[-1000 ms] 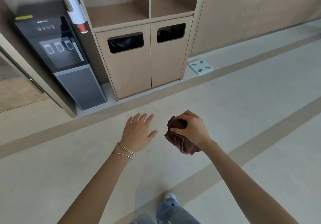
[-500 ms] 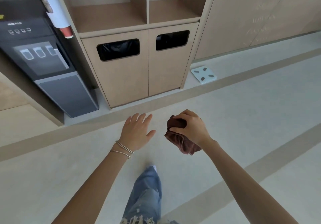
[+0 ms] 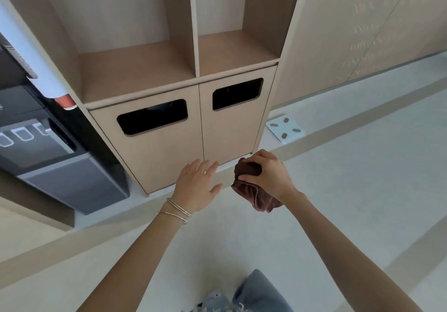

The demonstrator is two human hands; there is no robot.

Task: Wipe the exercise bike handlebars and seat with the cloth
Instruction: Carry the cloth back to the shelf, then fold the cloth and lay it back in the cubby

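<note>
Cloth ready, no bike in view
The right hand (image 3: 268, 173) grasps the brown cloth (image 3: 256, 190); the left hand (image 3: 196, 186) has its grip released. Wiping of handlebars and seat has probably not begun.

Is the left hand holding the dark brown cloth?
No, the right hand grips the dark brown cloth; the left hand is open.

Looks like a shared amenity corner, gym or office sort of place, not a home. There's a built-in cabinet (image 3: 169, 157) with two doors, each with a cut-out bin slot (image 3: 152, 117) and something black behind it, and open shelves (image 3: 135, 69) above. A water dispenser (image 3: 48, 157) stands just left of it, with a cup tube (image 3: 38, 74) above it. A scale (image 3: 285, 129) sits on the pale striped floor (image 3: 362, 190) by the cabinet's right corner.
</note>
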